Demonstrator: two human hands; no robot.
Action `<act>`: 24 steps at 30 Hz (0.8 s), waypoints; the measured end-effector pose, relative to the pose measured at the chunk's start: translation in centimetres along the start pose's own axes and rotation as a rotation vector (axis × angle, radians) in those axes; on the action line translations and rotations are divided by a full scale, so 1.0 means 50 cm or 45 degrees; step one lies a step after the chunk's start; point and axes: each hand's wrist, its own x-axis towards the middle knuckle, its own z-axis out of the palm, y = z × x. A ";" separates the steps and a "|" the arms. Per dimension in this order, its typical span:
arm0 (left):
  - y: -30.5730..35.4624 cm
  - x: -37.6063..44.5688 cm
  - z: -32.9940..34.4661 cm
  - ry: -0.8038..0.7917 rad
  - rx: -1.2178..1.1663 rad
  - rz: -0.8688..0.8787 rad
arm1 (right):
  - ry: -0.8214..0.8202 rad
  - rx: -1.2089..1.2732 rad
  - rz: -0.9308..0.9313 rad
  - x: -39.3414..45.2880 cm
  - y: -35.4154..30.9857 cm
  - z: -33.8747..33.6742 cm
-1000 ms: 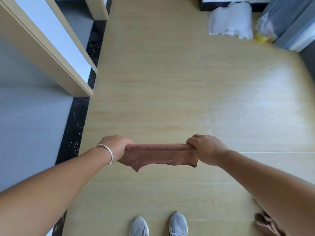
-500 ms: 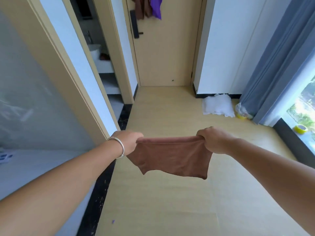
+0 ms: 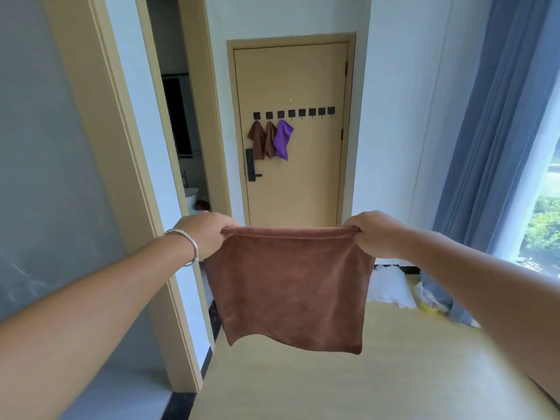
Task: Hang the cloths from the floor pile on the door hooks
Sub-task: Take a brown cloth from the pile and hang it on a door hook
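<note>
Pale wood-look floor (image 3: 378, 374), white walls, blue curtain (image 3: 497, 140) by the window on my right, tan door (image 3: 303, 183) ahead with a row of black hooks (image 3: 293, 113); two brown cloths (image 3: 262, 140) and a purple cloth (image 3: 282, 140) hang on the leftmost three. Since half a second ago my view tilted up and the cloth hangs fuller. My left hand (image 3: 209, 234) and right hand (image 3: 375, 234) pinch the top corners of a plush brown cloth (image 3: 291, 286), square, stretched flat between them. White bundle (image 3: 391, 286) lies by the wall.

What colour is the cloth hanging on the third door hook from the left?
Purple, seen in the head view, beside two brown ones.
</note>
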 end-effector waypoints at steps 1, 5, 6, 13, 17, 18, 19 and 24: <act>0.006 0.002 -0.030 0.036 0.009 0.005 | 0.065 0.011 -0.003 -0.003 -0.008 -0.030; 0.028 0.006 -0.126 0.197 0.045 0.026 | 0.270 0.096 0.008 -0.020 -0.033 -0.126; 0.033 0.007 -0.145 0.240 0.059 0.025 | 0.299 0.099 0.001 -0.026 -0.036 -0.145; 0.068 0.013 -0.207 0.411 0.154 -0.025 | 0.240 0.079 -0.040 -0.052 -0.027 -0.235; 0.084 0.026 -0.209 0.456 0.197 -0.055 | 0.170 0.117 -0.059 -0.047 -0.015 -0.250; 0.086 0.030 -0.208 0.456 0.204 -0.062 | 0.157 0.120 -0.066 -0.043 -0.011 -0.251; 0.088 0.035 -0.206 0.452 0.212 -0.067 | 0.148 0.116 -0.072 -0.039 -0.007 -0.251; 0.081 0.081 -0.180 0.409 0.246 -0.042 | 0.136 0.008 -0.062 0.004 0.012 -0.242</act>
